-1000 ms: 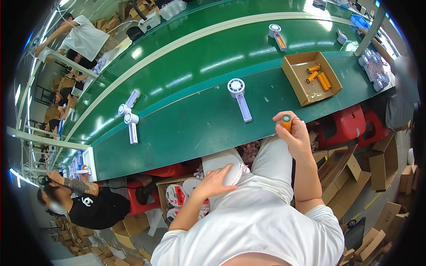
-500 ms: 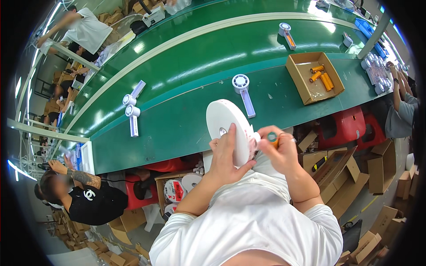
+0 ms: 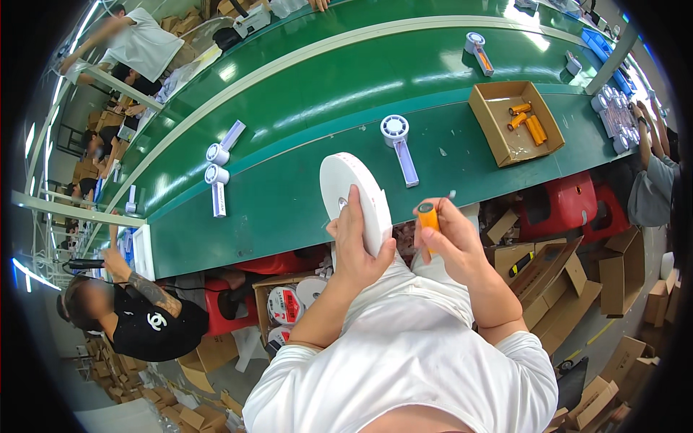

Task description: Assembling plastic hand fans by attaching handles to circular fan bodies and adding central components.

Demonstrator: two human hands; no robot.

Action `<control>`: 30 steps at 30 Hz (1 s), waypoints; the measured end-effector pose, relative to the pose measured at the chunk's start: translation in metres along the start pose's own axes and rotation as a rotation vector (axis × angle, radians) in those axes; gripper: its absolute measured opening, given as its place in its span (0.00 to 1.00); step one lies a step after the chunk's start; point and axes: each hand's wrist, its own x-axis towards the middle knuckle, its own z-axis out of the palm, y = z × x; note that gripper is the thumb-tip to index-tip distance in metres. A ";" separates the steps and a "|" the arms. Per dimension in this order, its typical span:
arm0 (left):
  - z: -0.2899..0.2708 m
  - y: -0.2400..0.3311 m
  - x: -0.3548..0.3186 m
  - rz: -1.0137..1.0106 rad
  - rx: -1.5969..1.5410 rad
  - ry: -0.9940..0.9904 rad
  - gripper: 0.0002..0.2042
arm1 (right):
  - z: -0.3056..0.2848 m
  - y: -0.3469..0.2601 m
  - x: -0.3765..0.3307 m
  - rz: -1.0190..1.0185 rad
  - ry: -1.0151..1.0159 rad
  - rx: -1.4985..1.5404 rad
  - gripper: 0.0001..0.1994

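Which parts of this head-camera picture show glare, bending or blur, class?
Head view: bright streaks of glare lie along the green belt; its straight edges bow toward the black round rim; the far workers look soft, while the left hand on the white tape roll and the right hand with the orange cylinder are sharp.

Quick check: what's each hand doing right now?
Left hand: closed on the white tape roll, held on edge.
Right hand: closed on the orange cylinder.

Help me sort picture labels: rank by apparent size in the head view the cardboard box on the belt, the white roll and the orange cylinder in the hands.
1. Cardboard box; the white roll looks similar, but it is nearer, so unsure.
2. Orange cylinder, clearly smallest.
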 end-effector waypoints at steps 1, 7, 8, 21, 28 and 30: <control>0.001 0.001 -0.001 0.000 0.000 -0.001 0.48 | 0.000 0.000 0.000 -0.028 0.082 0.064 0.16; 0.006 0.000 -0.003 0.106 0.133 0.004 0.47 | -0.001 -0.005 -0.004 -0.170 0.134 -0.299 0.16; 0.007 0.001 -0.002 0.145 0.193 0.009 0.47 | 0.001 -0.005 -0.004 -0.190 0.189 -0.309 0.17; -0.001 0.009 0.004 0.196 0.470 -0.132 0.45 | -0.004 -0.008 0.001 -0.211 0.179 -0.485 0.20; -0.005 0.006 -0.003 0.033 0.342 -0.093 0.47 | -0.021 -0.004 0.003 -0.290 0.454 0.112 0.18; -0.004 0.011 -0.008 0.063 0.350 -0.218 0.47 | -0.029 0.005 0.010 -0.414 0.600 0.117 0.17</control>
